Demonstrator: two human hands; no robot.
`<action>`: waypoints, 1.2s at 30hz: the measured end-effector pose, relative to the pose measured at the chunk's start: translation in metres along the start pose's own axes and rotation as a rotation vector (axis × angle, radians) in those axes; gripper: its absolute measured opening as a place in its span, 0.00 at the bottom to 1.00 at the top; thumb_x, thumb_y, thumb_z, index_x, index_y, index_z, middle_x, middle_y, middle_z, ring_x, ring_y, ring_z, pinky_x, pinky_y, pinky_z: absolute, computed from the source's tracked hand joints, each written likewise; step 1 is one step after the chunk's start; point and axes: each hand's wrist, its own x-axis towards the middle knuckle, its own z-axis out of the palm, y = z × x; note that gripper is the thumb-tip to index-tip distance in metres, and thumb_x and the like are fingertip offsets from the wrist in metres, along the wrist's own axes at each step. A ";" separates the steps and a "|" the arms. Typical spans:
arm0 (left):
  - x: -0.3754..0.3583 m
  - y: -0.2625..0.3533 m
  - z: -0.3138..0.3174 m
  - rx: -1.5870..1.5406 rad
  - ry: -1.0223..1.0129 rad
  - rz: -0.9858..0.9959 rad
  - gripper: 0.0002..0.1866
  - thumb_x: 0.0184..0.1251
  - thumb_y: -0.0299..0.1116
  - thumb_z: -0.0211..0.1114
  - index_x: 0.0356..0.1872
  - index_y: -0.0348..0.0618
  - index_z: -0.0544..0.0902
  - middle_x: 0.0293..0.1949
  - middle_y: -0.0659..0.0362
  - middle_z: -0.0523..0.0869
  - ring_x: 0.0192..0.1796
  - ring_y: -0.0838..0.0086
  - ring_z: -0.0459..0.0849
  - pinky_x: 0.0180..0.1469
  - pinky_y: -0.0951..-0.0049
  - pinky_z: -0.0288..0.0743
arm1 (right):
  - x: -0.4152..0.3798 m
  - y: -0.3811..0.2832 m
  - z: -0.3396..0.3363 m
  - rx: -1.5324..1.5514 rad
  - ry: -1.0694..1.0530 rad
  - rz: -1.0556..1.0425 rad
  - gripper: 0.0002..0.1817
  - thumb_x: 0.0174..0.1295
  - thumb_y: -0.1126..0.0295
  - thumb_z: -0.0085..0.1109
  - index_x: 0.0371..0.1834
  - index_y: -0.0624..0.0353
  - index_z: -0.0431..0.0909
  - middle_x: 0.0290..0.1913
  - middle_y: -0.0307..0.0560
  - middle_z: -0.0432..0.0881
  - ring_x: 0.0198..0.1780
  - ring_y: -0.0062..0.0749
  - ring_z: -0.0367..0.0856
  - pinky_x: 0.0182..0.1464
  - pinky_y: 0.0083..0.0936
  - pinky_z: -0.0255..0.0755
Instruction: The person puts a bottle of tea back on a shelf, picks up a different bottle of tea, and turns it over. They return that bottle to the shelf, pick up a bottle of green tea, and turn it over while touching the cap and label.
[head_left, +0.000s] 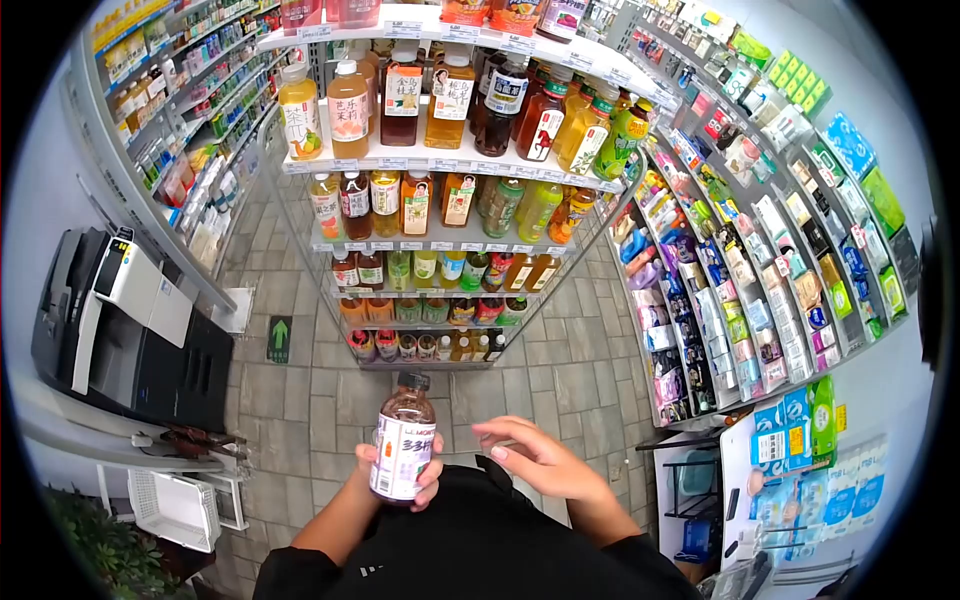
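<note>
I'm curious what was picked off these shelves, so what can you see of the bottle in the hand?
The bottle looks like clear plastic, with a dark cap on and reddish-purple liquid inside. Its white label has purple characters and a barcode. It is held roughly upright above the floor, the left hand wrapped around its lower part.

The dark-capped bottle (404, 450), filled with purplish-brown drink and wrapped in a white label with purple lettering, stands nearly upright in the left hand (392, 472).
</note>
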 end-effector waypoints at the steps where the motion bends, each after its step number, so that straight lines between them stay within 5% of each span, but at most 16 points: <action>1: 0.005 0.000 0.002 -0.042 -0.098 -0.037 0.47 0.57 0.60 0.78 0.68 0.40 0.67 0.45 0.45 0.83 0.43 0.51 0.88 0.41 0.53 0.83 | 0.002 -0.005 0.006 0.054 0.057 0.019 0.33 0.77 0.61 0.61 0.82 0.56 0.62 0.74 0.50 0.69 0.71 0.41 0.73 0.71 0.37 0.71; 6: 0.026 0.016 0.008 -0.116 -0.190 -0.201 0.48 0.49 0.63 0.82 0.57 0.34 0.71 0.31 0.48 0.84 0.29 0.57 0.88 0.31 0.64 0.85 | 0.033 0.008 0.033 0.156 0.042 -0.079 0.44 0.73 0.62 0.68 0.84 0.63 0.52 0.77 0.54 0.65 0.75 0.41 0.69 0.74 0.42 0.69; 10: 0.023 0.015 -0.009 -0.063 -0.116 -0.242 0.54 0.45 0.69 0.81 0.55 0.28 0.69 0.31 0.47 0.83 0.27 0.55 0.88 0.28 0.65 0.84 | 0.055 0.019 0.052 0.218 0.044 -0.103 0.47 0.69 0.59 0.72 0.82 0.64 0.52 0.76 0.55 0.68 0.79 0.41 0.63 0.82 0.44 0.54; 11: 0.019 0.016 -0.019 -0.033 -0.158 -0.285 0.55 0.45 0.67 0.81 0.58 0.25 0.68 0.35 0.44 0.84 0.32 0.53 0.89 0.31 0.62 0.85 | 0.058 0.020 0.055 0.135 0.085 -0.076 0.46 0.70 0.59 0.72 0.81 0.65 0.53 0.73 0.57 0.70 0.74 0.42 0.72 0.77 0.43 0.65; 13: 0.002 0.025 -0.032 0.098 -0.050 -0.366 0.54 0.47 0.63 0.78 0.62 0.24 0.67 0.39 0.41 0.83 0.38 0.50 0.89 0.36 0.59 0.86 | 0.060 0.010 0.062 0.452 0.040 0.146 0.44 0.70 0.62 0.72 0.79 0.66 0.53 0.70 0.59 0.72 0.62 0.42 0.83 0.63 0.38 0.82; 14: -0.001 0.026 -0.047 -0.052 -0.214 -0.384 0.51 0.50 0.54 0.74 0.71 0.30 0.66 0.52 0.36 0.81 0.52 0.44 0.87 0.47 0.50 0.86 | 0.062 0.004 0.066 0.527 0.070 0.125 0.42 0.69 0.66 0.72 0.78 0.67 0.54 0.67 0.60 0.75 0.52 0.40 0.89 0.48 0.34 0.90; 22: -0.017 0.064 -0.039 0.207 0.066 -0.341 0.51 0.58 0.62 0.71 0.74 0.34 0.67 0.60 0.37 0.79 0.60 0.43 0.85 0.53 0.49 0.88 | 0.092 0.015 0.055 0.545 0.163 0.028 0.41 0.63 0.67 0.77 0.75 0.63 0.61 0.59 0.50 0.81 0.49 0.37 0.88 0.29 0.30 0.88; 23: -0.015 0.066 -0.036 0.272 0.107 -0.283 0.51 0.61 0.66 0.70 0.75 0.36 0.67 0.62 0.39 0.79 0.63 0.42 0.84 0.54 0.49 0.88 | 0.093 0.000 0.042 0.571 0.130 0.143 0.41 0.62 0.67 0.79 0.74 0.60 0.65 0.60 0.47 0.82 0.55 0.35 0.86 0.42 0.32 0.88; 24: -0.018 0.069 -0.036 0.407 0.147 -0.263 0.50 0.66 0.71 0.63 0.75 0.38 0.68 0.65 0.42 0.78 0.65 0.44 0.83 0.53 0.49 0.88 | 0.098 0.009 0.036 0.488 0.201 0.035 0.40 0.61 0.67 0.80 0.74 0.59 0.66 0.61 0.46 0.82 0.57 0.33 0.85 0.51 0.33 0.85; 26: -0.023 0.073 -0.031 0.522 0.278 -0.267 0.43 0.75 0.66 0.57 0.76 0.39 0.66 0.67 0.43 0.78 0.68 0.47 0.81 0.62 0.46 0.82 | 0.110 0.014 0.014 0.439 0.285 -0.053 0.39 0.57 0.68 0.82 0.72 0.57 0.71 0.64 0.43 0.83 0.63 0.28 0.82 0.71 0.32 0.71; 31: -0.056 0.087 -0.030 0.643 0.444 -0.295 0.34 0.84 0.54 0.52 0.79 0.41 0.61 0.68 0.43 0.78 0.71 0.48 0.78 0.71 0.48 0.74 | 0.126 -0.075 -0.085 0.313 0.549 -0.180 0.40 0.56 0.70 0.83 0.71 0.55 0.71 0.60 0.41 0.86 0.62 0.28 0.83 0.64 0.32 0.79; 33: -0.066 0.094 -0.018 0.679 0.546 -0.209 0.29 0.85 0.52 0.51 0.73 0.40 0.67 0.67 0.41 0.78 0.70 0.47 0.78 0.71 0.53 0.73 | 0.128 -0.137 -0.115 0.203 0.689 -0.356 0.36 0.56 0.71 0.82 0.68 0.57 0.73 0.59 0.43 0.86 0.60 0.30 0.85 0.64 0.34 0.79; 36: -0.080 0.092 -0.024 0.749 0.514 -0.135 0.25 0.84 0.50 0.55 0.68 0.43 0.74 0.64 0.48 0.82 0.67 0.58 0.81 0.71 0.59 0.73 | 0.134 -0.222 -0.171 0.022 0.875 -0.457 0.38 0.53 0.69 0.85 0.67 0.58 0.74 0.60 0.46 0.86 0.60 0.34 0.86 0.64 0.38 0.81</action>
